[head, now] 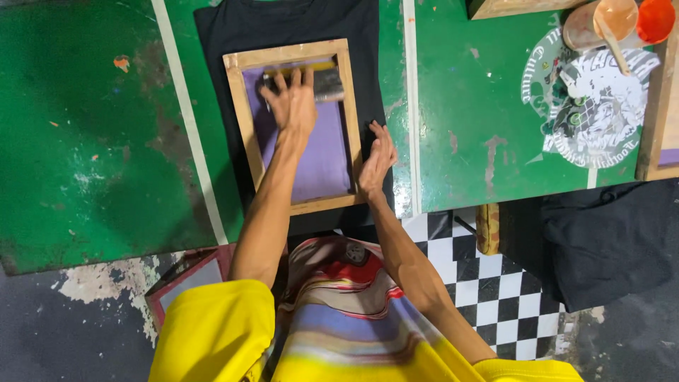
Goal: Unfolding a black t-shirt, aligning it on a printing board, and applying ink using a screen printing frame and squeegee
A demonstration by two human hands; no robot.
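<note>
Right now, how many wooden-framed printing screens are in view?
3. One wooden-framed purple mesh screen lies on the black shirt under both hands; another frame's corner shows at the top edge; a third sits at the right edge. More may lie out of view.

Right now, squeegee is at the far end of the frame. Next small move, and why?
Probably pull the squeegee toward the body across the purple mesh. The left hand grips it at the top, the right hand presses the wooden frame onto the black shirt.
</note>
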